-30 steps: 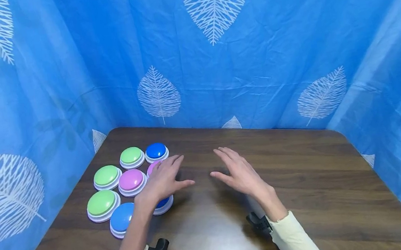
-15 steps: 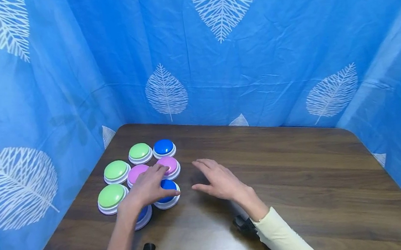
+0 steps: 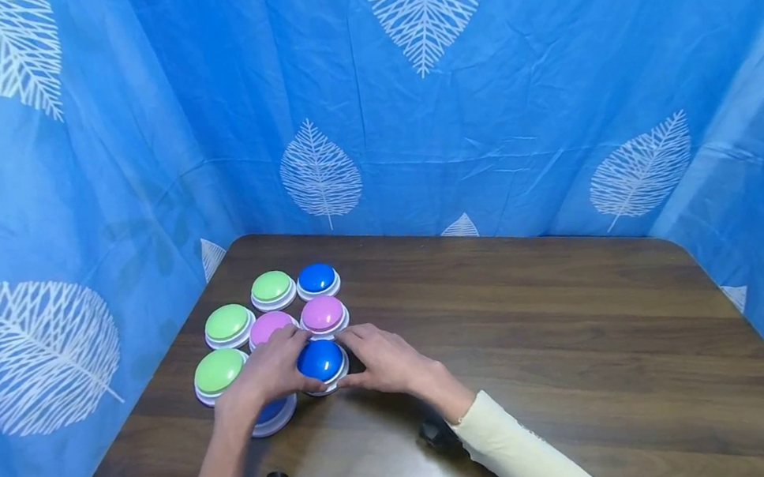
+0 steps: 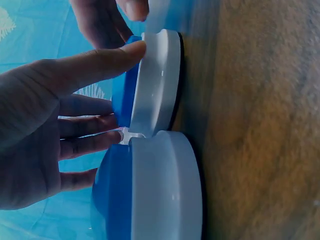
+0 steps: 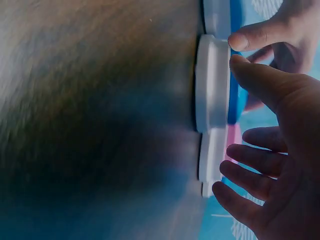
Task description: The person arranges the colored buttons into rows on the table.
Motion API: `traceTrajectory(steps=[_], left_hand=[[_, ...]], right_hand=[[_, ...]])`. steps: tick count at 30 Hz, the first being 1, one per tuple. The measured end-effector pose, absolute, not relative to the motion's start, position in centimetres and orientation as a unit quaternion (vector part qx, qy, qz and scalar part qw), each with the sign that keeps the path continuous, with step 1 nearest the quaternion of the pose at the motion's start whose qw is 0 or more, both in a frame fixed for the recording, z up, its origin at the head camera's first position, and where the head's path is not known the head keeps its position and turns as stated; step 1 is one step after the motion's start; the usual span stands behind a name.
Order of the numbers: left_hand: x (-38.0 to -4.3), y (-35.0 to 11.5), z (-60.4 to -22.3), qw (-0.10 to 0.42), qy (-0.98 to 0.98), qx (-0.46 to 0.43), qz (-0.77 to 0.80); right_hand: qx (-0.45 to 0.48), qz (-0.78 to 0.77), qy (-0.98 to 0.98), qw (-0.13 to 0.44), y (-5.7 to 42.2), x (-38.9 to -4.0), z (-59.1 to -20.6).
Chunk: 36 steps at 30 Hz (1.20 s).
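A round push button with a blue dome on a white base (image 3: 320,360) sits on the table between both hands. My left hand (image 3: 271,373) is at its left side, the thumb at the near rim and the straight fingers beyond the dome. On the opposite side, my right hand (image 3: 390,361) has its thumb at the near edge and its index finger by the far edge. In the right wrist view, the other fingers of the right hand (image 5: 285,165) are spread and loosely bent beside the bases. Both thumb tips come close together at the front of the button (image 5: 212,82).
Around it stand two pink buttons (image 3: 323,313), three green buttons (image 3: 227,321), a far blue button (image 3: 317,277) and a near blue one (image 3: 275,415) partly under the left wrist. The brown wooden table (image 3: 545,346) extends right, with blue leaf-print curtains (image 3: 513,79) behind and beside it.
My right hand has moved left and down to the blue button. The left hand has also shifted left and lowered beside it. The head view has turned slightly left.
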<state>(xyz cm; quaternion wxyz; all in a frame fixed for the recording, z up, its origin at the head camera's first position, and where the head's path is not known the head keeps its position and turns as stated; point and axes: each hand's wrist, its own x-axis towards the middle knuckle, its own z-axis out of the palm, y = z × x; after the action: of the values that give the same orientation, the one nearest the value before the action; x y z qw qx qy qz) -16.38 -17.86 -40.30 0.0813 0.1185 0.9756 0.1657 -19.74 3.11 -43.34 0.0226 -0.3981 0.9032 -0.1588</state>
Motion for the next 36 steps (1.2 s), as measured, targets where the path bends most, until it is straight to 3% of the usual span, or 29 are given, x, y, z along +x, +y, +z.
traceTrajectory(steps=[36], left_hand=[[-16.3,-19.3,-42.5,0.098,0.962,0.098,0.234]], right_hand=[[-0.377,-0.233,0.896,0.041,1.0,-20.0,-45.1]])
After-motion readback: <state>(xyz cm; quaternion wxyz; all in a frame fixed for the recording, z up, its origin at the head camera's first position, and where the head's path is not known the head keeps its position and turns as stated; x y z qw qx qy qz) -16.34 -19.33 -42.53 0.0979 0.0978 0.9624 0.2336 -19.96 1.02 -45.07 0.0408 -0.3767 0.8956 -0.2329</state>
